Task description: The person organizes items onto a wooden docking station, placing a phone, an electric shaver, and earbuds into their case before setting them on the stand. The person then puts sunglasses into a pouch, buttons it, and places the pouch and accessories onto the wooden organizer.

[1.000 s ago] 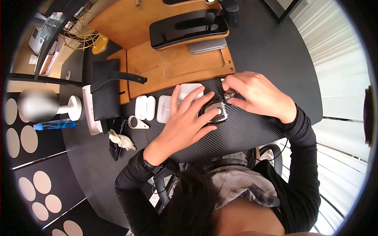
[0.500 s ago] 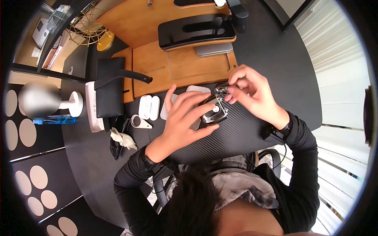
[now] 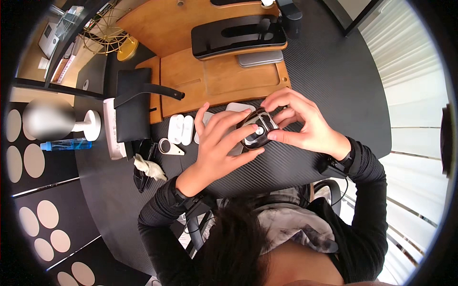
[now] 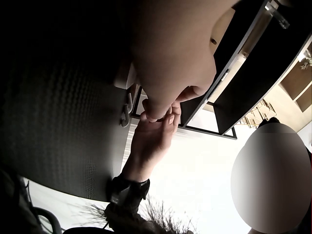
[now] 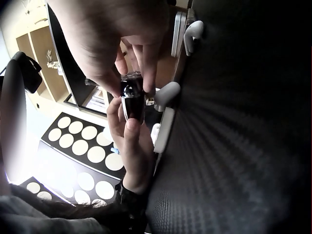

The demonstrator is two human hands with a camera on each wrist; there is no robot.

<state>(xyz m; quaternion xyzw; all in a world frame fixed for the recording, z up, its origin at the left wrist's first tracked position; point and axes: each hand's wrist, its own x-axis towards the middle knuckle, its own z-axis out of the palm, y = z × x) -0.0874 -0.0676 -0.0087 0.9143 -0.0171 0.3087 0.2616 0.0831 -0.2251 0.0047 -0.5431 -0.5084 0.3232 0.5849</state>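
Note:
A small glossy black earphone-case cover [image 3: 261,117] with a round silver spot is between both hands, over the desk. My left hand [image 3: 214,151] grips its left side, thumb and fingers around it. From the right, my right hand [image 3: 305,125] pinches its other end between thumb and fingers. In the right wrist view, the shiny cover [image 5: 131,95] stands upright between the two hands' fingertips. Behind the left fingers a white tray [image 3: 237,107] is partly hidden. One white earbud [image 5: 192,36] lies on the desk in the right wrist view.
An open white earbud case [image 3: 175,129] and a white ring-shaped piece [image 3: 165,147] lie left of the hands. Beyond are a brown leather-like organizer [image 3: 181,97] holding a glossy black case [image 3: 238,35], and a black pouch [image 3: 133,105] with a strap.
The right hand has brought a small shiny dark piece from the right over to the cover in the left hand. The two parts now sit together. The left hand keeps its grip.

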